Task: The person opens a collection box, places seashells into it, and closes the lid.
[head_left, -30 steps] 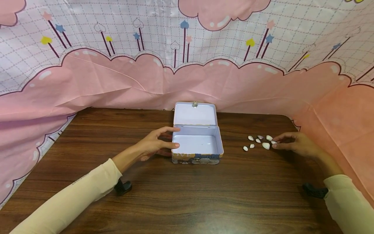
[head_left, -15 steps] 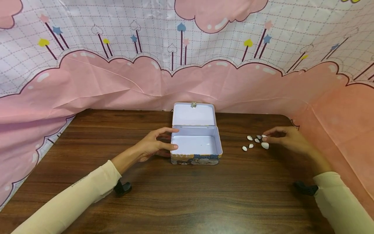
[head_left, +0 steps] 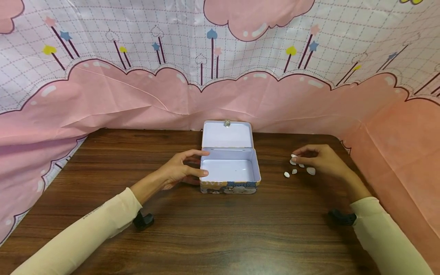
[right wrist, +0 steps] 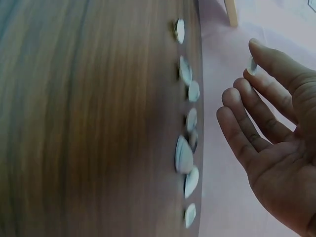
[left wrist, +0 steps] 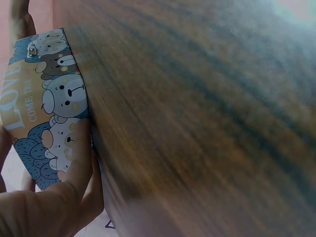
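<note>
At the box's left end, my left hand (head_left: 177,170) grips the tin box (head_left: 237,188), thumb and forefinger over the rim. The lid (head_left: 227,134) stands raised at the back and the pale inside shows bare. Cartoon bears and the word LOVE cover the box's front (left wrist: 64,96) in the left wrist view. My right hand (head_left: 323,158) is over the loose seashells, pinching a small white seashell (right wrist: 252,66) between thumb and forefinger; its other fingers are spread. Several seashells, including a larger one (head_left: 311,171), lie on the table below.
The dark wooden table (head_left: 220,229) runs back to a pink and white patterned cloth (head_left: 137,91), which hangs behind the box and along both sides. Black wrist mounts (head_left: 143,220) sit under each forearm.
My right hand has picked up a seashell from the right end of the group and carried it leftward over the others. The left hand keeps its grip on the tin box.
</note>
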`<move>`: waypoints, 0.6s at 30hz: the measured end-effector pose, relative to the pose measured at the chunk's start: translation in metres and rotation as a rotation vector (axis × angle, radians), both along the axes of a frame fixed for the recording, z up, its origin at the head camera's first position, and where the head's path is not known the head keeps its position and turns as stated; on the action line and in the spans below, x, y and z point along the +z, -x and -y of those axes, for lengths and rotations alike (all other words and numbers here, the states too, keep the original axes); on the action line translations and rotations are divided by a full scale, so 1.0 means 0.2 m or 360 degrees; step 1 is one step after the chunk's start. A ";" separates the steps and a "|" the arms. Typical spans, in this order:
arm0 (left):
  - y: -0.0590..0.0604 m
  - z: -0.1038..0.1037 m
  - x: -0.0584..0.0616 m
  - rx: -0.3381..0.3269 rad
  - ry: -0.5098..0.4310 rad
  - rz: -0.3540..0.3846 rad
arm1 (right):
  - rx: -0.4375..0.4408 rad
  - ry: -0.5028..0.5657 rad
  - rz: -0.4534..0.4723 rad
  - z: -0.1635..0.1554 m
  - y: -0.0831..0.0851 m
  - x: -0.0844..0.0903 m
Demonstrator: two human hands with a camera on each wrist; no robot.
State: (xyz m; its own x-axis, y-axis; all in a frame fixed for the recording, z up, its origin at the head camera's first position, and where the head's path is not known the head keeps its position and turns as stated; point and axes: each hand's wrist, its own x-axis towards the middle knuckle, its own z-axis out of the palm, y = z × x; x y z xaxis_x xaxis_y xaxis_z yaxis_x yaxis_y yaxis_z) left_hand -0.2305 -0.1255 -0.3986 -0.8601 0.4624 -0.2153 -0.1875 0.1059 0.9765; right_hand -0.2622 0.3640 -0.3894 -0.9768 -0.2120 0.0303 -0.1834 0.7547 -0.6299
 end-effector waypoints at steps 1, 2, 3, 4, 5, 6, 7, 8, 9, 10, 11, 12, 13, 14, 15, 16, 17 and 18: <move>0.00 0.00 0.00 -0.0001 -0.0003 0.0002 | 0.0006 -0.0001 -0.0003 0.01 0.00 0.00; 0.00 0.00 0.00 -0.0003 -0.0004 0.0003 | 0.0013 0.0005 -0.0005 0.03 0.00 0.01; 0.00 0.00 0.00 -0.0003 -0.0004 0.0003 | 0.0020 0.0016 -0.0004 0.04 0.00 0.01; 0.00 0.00 0.00 -0.0005 -0.0003 0.0002 | 0.0025 0.0024 -0.0004 0.05 0.00 0.01; 0.00 0.00 0.00 -0.0007 -0.0002 0.0000 | 0.0028 0.0033 -0.0002 0.06 0.00 0.01; 0.00 -0.01 0.00 -0.0009 -0.0002 -0.0002 | 0.0028 0.0036 -0.0001 0.07 0.00 0.01; 0.00 -0.01 0.00 -0.0012 -0.0005 0.0000 | 0.0027 0.0040 -0.0003 0.08 0.00 0.02; 0.00 -0.01 0.00 -0.0014 -0.0005 -0.0002 | 0.0027 0.0042 -0.0005 0.09 0.00 0.02; 0.00 -0.01 0.00 -0.0015 -0.0005 -0.0002 | 0.0028 0.0039 -0.0007 0.10 0.00 0.02; 0.00 -0.01 0.00 -0.0016 -0.0004 -0.0003 | 0.0031 0.0029 -0.0015 0.11 0.00 0.02; 0.00 -0.01 0.00 -0.0015 -0.0002 -0.0003 | 0.0036 0.0021 -0.0023 0.12 0.00 0.02; 0.00 -0.01 0.00 -0.0014 -0.0003 -0.0002 | 0.0047 0.0010 -0.0031 0.13 0.00 0.02; 0.00 -0.01 0.00 -0.0011 -0.0003 -0.0002 | 0.0063 0.0000 -0.0042 0.15 0.00 0.03; 0.00 -0.01 0.00 -0.0009 -0.0004 0.0000 | 0.0074 -0.0004 -0.0056 0.16 0.00 0.03; 0.00 -0.01 0.00 -0.0006 -0.0005 0.0003 | 0.0089 -0.0012 -0.0070 0.18 0.00 0.04; -0.01 -0.01 0.00 -0.0003 -0.0007 0.0005 | 0.0106 -0.0017 -0.0084 0.19 0.00 0.04; -0.01 -0.01 0.00 -0.0001 -0.0010 0.0008 | 0.0120 -0.0018 -0.0092 0.20 0.00 0.04; -0.01 -0.01 0.00 0.0000 -0.0015 0.0011 | 0.0131 -0.0016 -0.0098 0.22 0.00 0.05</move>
